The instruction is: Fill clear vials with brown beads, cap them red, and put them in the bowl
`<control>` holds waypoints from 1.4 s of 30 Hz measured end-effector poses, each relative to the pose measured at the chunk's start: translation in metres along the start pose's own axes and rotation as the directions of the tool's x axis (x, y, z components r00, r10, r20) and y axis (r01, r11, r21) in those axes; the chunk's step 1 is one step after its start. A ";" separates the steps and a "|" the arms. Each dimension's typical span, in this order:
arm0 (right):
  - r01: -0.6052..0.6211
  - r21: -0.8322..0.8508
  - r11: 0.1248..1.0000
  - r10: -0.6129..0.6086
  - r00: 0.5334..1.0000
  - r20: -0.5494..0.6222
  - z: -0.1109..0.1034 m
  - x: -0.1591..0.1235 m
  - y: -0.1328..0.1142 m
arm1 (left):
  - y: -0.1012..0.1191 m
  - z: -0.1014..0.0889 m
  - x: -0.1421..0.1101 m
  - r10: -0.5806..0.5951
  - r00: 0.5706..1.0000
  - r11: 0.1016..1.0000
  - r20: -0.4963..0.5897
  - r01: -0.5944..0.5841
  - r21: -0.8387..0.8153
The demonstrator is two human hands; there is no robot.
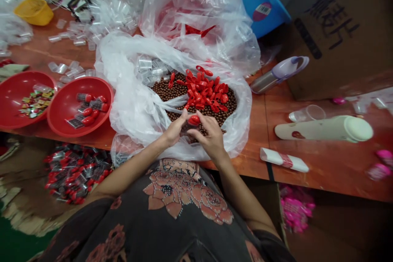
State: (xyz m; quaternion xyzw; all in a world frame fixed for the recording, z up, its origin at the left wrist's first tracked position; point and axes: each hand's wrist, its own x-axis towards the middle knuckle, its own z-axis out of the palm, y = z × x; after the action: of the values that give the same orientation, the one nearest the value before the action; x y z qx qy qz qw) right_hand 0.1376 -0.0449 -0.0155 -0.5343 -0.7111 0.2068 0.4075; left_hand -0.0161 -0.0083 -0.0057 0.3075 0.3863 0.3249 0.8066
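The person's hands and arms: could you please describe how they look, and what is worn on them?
The left hand and right hand are bare, and the forearms are uncovered. The short sleeves are dark, matching a top with coppery-pink flowers.

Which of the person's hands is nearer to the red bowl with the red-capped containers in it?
Left. The left hand is to the right of that red bowl, over the white plastic bag; the right hand is farther right.
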 end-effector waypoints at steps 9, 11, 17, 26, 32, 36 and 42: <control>0.313 -0.405 0.859 -0.288 0.950 0.125 0.011 0.006 0.000 | -0.002 0.002 0.002 0.040 0.992 0.999 -0.118 -0.039 0.009; 0.381 -0.402 0.833 -0.346 0.925 0.158 0.012 0.012 0.002 | 0.002 0.002 -0.001 0.067 0.990 0.997 -0.126 -0.071 -0.024; 0.454 -0.298 0.840 -0.375 0.882 0.285 0.029 0.025 0.000 | 0.010 -0.005 -0.022 0.082 0.976 0.996 -0.203 -0.085 -0.007; 0.502 -0.231 0.833 -0.440 0.856 0.272 0.049 0.052 -0.031 | 0.036 -0.032 -0.046 0.150 0.950 0.988 -0.275 -0.151 0.021; 0.493 -0.251 0.833 -0.439 0.865 0.243 0.055 0.066 -0.034 | 0.048 -0.049 -0.052 0.159 0.970 0.985 -0.187 -0.143 0.093; 0.523 -0.225 0.822 -0.461 0.844 0.273 0.063 0.073 -0.044 | 0.055 -0.050 -0.063 0.340 0.914 0.860 -0.221 -0.207 0.466; 0.476 -0.173 0.862 -0.393 0.845 0.362 0.072 0.099 -0.045 | 0.135 -0.095 -0.107 0.673 0.627 0.557 -0.393 -0.081 0.826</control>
State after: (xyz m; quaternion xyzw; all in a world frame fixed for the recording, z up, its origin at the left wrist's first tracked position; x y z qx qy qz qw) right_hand 0.0434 0.0421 0.0110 -0.3658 -0.8904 0.0971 0.2527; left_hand -0.1855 0.0144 0.0920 0.5489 0.6639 0.4047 0.3070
